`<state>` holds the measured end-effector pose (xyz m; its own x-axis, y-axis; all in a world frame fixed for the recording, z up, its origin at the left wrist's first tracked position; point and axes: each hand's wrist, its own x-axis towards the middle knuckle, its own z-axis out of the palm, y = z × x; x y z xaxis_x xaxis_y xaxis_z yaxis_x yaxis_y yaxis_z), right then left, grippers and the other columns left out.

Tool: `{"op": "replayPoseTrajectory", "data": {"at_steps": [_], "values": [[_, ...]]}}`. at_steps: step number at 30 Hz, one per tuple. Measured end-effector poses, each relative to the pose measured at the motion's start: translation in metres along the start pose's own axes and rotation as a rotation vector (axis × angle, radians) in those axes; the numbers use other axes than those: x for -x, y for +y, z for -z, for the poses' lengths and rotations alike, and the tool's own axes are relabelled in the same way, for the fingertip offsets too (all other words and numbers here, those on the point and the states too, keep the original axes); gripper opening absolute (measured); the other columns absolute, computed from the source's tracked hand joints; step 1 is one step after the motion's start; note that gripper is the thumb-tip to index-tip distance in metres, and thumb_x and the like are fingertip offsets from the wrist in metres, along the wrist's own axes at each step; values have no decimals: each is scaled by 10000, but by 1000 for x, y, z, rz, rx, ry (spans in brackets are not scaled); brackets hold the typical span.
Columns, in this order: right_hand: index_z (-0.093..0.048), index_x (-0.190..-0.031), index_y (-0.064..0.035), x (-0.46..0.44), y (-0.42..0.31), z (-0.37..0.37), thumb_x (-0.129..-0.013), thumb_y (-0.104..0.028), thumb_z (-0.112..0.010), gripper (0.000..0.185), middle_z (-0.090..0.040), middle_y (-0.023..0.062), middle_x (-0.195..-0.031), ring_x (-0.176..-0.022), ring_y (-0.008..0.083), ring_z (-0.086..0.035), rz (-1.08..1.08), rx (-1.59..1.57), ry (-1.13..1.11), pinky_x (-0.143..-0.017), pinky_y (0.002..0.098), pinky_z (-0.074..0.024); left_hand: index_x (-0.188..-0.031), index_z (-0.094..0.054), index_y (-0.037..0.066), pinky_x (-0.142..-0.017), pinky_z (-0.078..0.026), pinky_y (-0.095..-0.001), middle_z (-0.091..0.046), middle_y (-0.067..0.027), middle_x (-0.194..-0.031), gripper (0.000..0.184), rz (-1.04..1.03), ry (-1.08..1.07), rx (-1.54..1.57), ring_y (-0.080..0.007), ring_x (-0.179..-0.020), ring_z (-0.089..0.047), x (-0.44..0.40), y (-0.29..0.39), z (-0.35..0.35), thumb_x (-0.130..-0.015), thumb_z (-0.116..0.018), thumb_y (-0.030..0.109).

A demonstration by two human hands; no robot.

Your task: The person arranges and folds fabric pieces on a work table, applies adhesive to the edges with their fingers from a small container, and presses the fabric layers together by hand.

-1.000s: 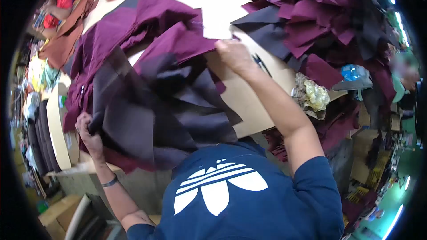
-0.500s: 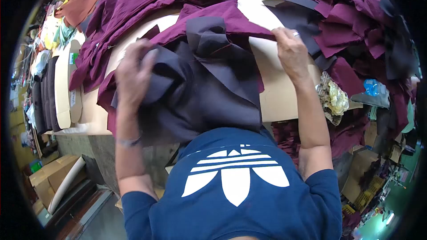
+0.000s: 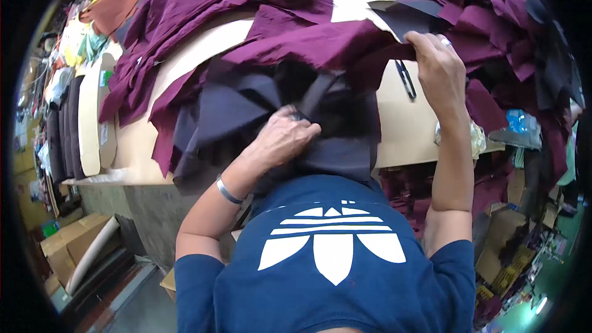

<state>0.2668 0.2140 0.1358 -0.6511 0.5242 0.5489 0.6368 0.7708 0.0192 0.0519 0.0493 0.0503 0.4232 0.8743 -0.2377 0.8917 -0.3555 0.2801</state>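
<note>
A maroon garment [image 3: 296,46] with a dark grey inner side [image 3: 237,111] lies bunched across the table edge before me. My right hand [image 3: 438,65], a ring on one finger, pinches the maroon cloth at its right end and holds it raised. Over the dark inner side is my left hand [image 3: 287,135], its fingers curled around a fold of the dark cloth; the fingertips are partly hidden. Just left of my right forearm, small black snips [image 3: 406,80] lie on the table.
Another maroon garment [image 3: 179,18] lies behind on the pale table [image 3: 139,163]. Maroon and dark cut pieces [image 3: 487,31] are heaped at the right, near a blue-labelled plastic bag [image 3: 521,124]. Dark rolls [image 3: 71,129] stand at the left; a cardboard box [image 3: 77,240] sits below.
My left hand has moved right and down from the garment's left side onto the dark cloth. My right hand has shifted right, drawing the maroon edge along; the black snips show again.
</note>
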Motion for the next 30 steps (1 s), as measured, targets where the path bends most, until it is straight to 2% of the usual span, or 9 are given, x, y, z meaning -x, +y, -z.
{"op": "replayPoseTrajectory", "data": {"at_steps": [4,10,13,17,18,21,24,27,30], "values": [[-608,-911,-63,-11,-37,27,-708,14,-586,218,-563,75,-719,-664,250,-554,134,-161,26,-601,350,-450,-1130,-545,115,-926,-417,-406,-575,-97,-1122,457,-59,1020,262,-248,-1076,-537,-7,10,34,-723,-716,234],[-619,-879,-31,-32,-56,77,-692,23,-604,196,-569,104,-730,-664,254,-558,279,-201,112,-627,338,-458,-1116,-510,112,-1026,-286,-457,-590,-58,-1040,527,240,1025,69,-264,-1041,-553,-42,-17,19,-662,-748,230],[-614,-894,3,-40,-45,90,-733,37,-597,166,-572,119,-727,-686,269,-562,214,-225,125,-637,334,-455,-1077,-515,104,-808,-462,-384,-613,-85,-923,463,174,983,80,-289,-837,-607,-13,-43,16,-665,-720,147],[-607,-914,-6,-58,-38,46,-761,38,-586,160,-587,128,-776,-737,293,-577,252,-327,95,-658,337,-463,-947,-548,128,-506,-447,-344,-540,-71,-737,192,261,1028,-499,-221,-553,-555,39,-93,65,-788,-483,42],[-603,-936,-19,-64,-35,33,-765,36,-586,181,-593,126,-802,-750,299,-584,316,-319,148,-668,356,-468,-990,-541,117,-488,-449,-353,-544,-75,-785,227,522,829,-773,-222,-552,-550,61,-109,84,-781,-492,46],[-626,-992,-23,-75,-35,11,-810,46,-578,201,-648,95,-908,-818,218,-625,275,-239,431,-736,288,-483,-1122,-546,274,-515,-479,-346,-535,-14,-1050,486,512,1127,-900,-226,-704,-591,97,-92,152,-708,-552,20],[-628,-961,-55,-47,-11,-13,-824,11,-582,158,-651,75,-910,-838,235,-623,227,-75,529,-729,311,-490,-1330,-411,354,-721,-496,-352,-505,3,-1201,779,421,937,-1074,-198,-933,-567,97,-59,156,-665,-587,-12],[-603,-960,-51,30,-14,-65,-735,58,-546,256,-611,93,-891,-805,266,-607,123,-229,236,-730,357,-498,-1308,-431,402,-700,-483,-379,-549,-6,-1085,522,379,565,-1070,-174,-799,-567,71,-61,68,-839,-506,184],[-595,-1014,-23,114,-18,-96,-707,52,-548,319,-598,108,-899,-814,268,-595,101,-241,-43,-732,335,-498,-1337,-414,279,-789,-481,-388,-525,-71,-1145,590,569,-57,-443,-224,-909,-564,64,-65,-62,-793,-522,78]]}}
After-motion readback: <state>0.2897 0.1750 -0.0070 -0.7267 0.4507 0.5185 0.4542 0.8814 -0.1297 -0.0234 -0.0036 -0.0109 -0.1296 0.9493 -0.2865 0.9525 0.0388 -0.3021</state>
